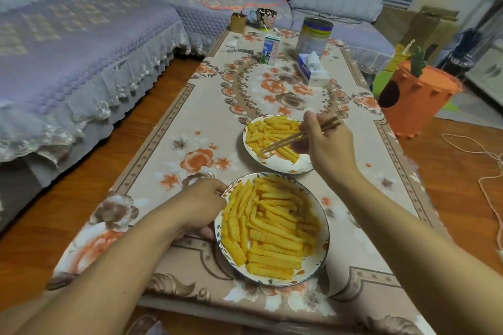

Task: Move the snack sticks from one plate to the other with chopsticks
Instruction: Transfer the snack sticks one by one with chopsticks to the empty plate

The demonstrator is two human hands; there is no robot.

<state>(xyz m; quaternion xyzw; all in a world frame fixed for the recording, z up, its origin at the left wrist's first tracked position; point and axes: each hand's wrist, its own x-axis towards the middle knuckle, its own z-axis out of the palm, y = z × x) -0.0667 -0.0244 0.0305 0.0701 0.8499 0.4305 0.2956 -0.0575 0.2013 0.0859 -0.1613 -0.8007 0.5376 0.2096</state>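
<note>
A low table [272, 84] draped in a floral-patterned cloth stands beside a quilted lavender sofa [81, 49]. The right hand [324, 141] grips wooden chopsticks [299, 135], their tips down among ridged yellow snack sticks [269, 130] on the far round plate [280, 164]. The left hand [201, 204] holds the rim of the near plate [325, 236], heaped with more sticks.

2 bare forearms, no sleeves visible, hands [324, 144] ungloved.
</note>
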